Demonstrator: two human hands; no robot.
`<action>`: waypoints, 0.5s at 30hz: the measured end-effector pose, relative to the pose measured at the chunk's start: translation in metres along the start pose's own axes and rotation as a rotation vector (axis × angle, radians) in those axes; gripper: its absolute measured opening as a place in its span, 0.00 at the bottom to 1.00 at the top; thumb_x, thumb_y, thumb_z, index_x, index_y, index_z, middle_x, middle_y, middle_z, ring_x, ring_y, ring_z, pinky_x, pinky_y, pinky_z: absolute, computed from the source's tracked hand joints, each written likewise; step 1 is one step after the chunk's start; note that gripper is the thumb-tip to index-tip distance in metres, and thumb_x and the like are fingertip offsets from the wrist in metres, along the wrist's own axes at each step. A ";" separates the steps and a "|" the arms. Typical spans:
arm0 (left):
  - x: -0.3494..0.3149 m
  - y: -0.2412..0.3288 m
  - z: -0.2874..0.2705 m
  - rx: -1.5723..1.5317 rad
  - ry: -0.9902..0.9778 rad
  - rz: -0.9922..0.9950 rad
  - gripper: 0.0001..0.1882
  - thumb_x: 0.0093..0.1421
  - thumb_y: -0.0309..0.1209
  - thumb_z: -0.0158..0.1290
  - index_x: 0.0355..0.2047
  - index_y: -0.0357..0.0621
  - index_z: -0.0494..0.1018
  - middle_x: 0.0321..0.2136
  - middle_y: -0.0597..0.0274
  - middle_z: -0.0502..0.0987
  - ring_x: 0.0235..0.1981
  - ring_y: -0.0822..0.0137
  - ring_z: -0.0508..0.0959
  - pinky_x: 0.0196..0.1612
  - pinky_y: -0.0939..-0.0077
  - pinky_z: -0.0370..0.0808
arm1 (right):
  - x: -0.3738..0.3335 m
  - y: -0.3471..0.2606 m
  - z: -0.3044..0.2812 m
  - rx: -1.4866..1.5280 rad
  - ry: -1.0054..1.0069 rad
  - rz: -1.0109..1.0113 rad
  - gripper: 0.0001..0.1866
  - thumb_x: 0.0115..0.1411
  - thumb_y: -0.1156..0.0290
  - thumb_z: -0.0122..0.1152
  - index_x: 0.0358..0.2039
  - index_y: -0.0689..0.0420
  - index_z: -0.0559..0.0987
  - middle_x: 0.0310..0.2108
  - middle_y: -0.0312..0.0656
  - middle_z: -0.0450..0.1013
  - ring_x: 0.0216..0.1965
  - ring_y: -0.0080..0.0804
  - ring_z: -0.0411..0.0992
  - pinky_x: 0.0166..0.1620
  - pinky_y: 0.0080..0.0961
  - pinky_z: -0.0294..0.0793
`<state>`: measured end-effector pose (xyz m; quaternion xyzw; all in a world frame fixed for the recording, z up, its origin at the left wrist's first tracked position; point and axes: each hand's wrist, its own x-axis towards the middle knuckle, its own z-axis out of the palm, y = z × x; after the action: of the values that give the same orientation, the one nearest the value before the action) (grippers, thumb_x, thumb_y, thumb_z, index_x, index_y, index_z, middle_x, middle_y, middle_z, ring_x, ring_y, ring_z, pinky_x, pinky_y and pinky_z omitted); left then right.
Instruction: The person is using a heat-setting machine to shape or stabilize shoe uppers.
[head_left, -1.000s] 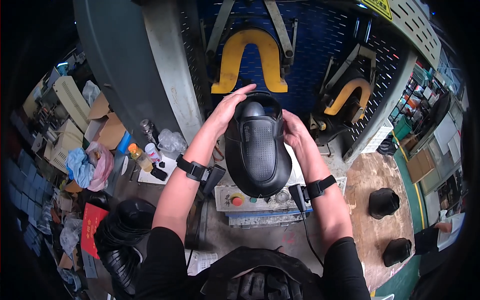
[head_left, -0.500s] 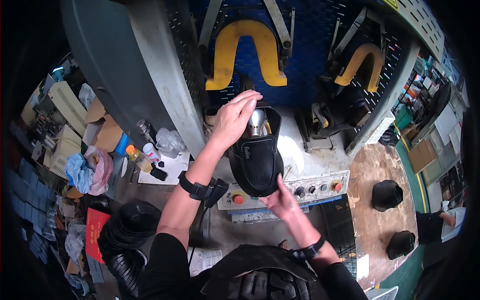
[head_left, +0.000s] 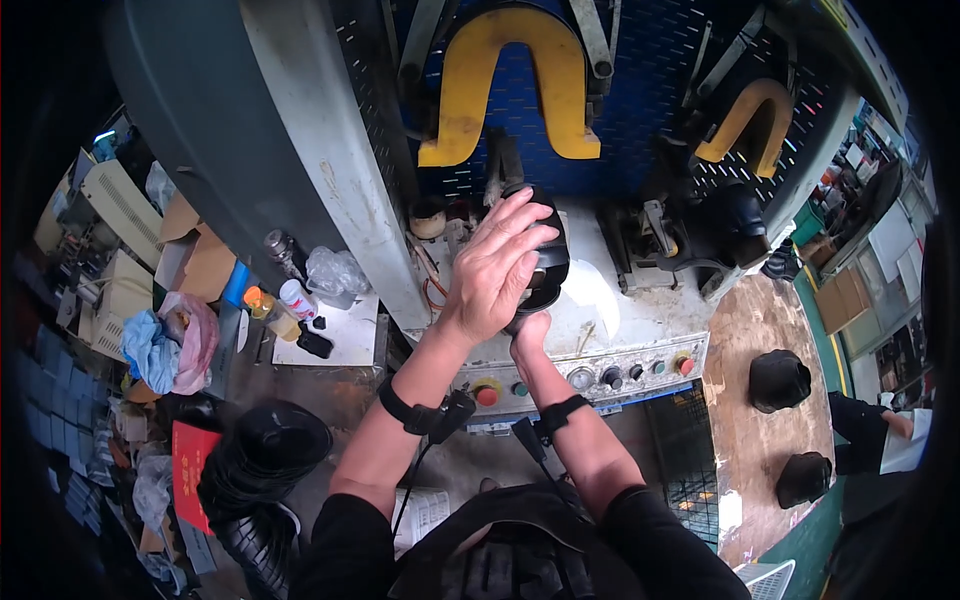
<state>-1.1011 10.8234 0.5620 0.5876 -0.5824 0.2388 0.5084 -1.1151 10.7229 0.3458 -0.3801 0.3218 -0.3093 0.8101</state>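
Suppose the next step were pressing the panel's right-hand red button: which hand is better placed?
Probably the right hand: it is lower and nearer that red button. The left hand lies over the shoe, farther off.

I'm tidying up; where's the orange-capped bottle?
The orange-capped bottle is at left in the head view, beside the white canister and left of the clear plastic bag.

The shoe upper (head_left: 556, 240) is black. The large U-shaped press arm (head_left: 515, 25) is scuffed yellow, the smaller U-shaped arm (head_left: 757, 95) a duller orange-brown. The blue back panel (head_left: 515, 105) carries rows of pale slots. Dark smudges mottle the off-white control panel (head_left: 650, 356), its leftmost red push button (head_left: 486, 396) ringed in yellow. The floor (head_left: 830, 320) is green.
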 end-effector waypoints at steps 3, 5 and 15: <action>-0.002 -0.001 -0.004 -0.050 -0.030 -0.027 0.17 0.64 0.34 0.41 0.41 0.34 0.74 0.47 0.49 0.72 0.57 0.48 0.64 0.60 0.58 0.57 | 0.020 0.007 0.023 0.091 -0.043 -0.400 0.22 0.60 0.61 0.51 0.51 0.61 0.70 0.47 0.42 0.71 0.46 0.31 0.69 0.51 0.28 0.67; -0.006 -0.002 -0.003 -0.041 -0.026 -0.042 0.17 0.64 0.33 0.41 0.42 0.34 0.73 0.48 0.49 0.71 0.58 0.48 0.64 0.60 0.59 0.57 | 0.024 0.016 0.024 0.060 -0.025 -0.405 0.22 0.60 0.61 0.51 0.51 0.61 0.71 0.47 0.42 0.71 0.46 0.31 0.69 0.51 0.28 0.67; -0.126 0.021 0.003 -0.204 0.191 -0.541 0.14 0.61 0.25 0.41 0.43 0.33 0.72 0.48 0.51 0.71 0.56 0.54 0.66 0.58 0.63 0.60 | 0.094 0.023 0.043 -0.199 0.141 -0.493 0.23 0.57 0.60 0.54 0.49 0.61 0.72 0.46 0.43 0.72 0.46 0.33 0.70 0.50 0.28 0.67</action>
<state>-1.1478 10.8805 0.4579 0.6424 -0.3751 0.0891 0.6623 -1.0200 10.6835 0.3217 -0.5024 0.3041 -0.4895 0.6446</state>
